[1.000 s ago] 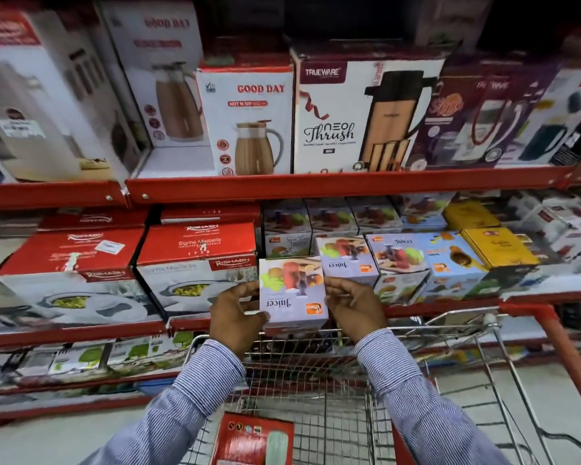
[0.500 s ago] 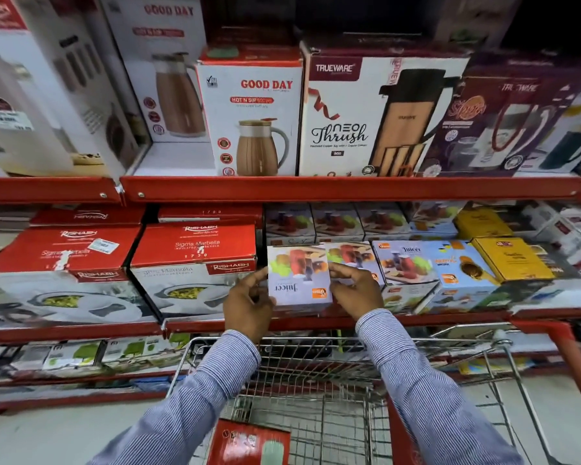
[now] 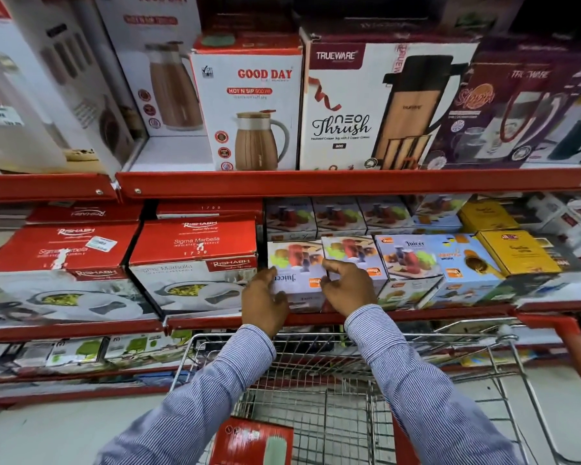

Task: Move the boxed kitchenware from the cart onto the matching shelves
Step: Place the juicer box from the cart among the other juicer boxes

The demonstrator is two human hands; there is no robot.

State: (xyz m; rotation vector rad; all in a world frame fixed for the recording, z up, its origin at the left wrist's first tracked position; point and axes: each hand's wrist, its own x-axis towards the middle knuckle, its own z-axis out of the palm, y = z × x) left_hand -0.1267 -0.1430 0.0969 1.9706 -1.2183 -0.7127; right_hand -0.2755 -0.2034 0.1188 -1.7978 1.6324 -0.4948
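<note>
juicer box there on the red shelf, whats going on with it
A person in a striped shirt is stocking shelves from a wire cart. Both hands are on a Juicer box that sits on the middle shelf between the Rishabh casserole box and a row of matching juicer boxes. The left hand is at its left front corner, the right hand at its right edge. A red box lies in the cart.
</note>
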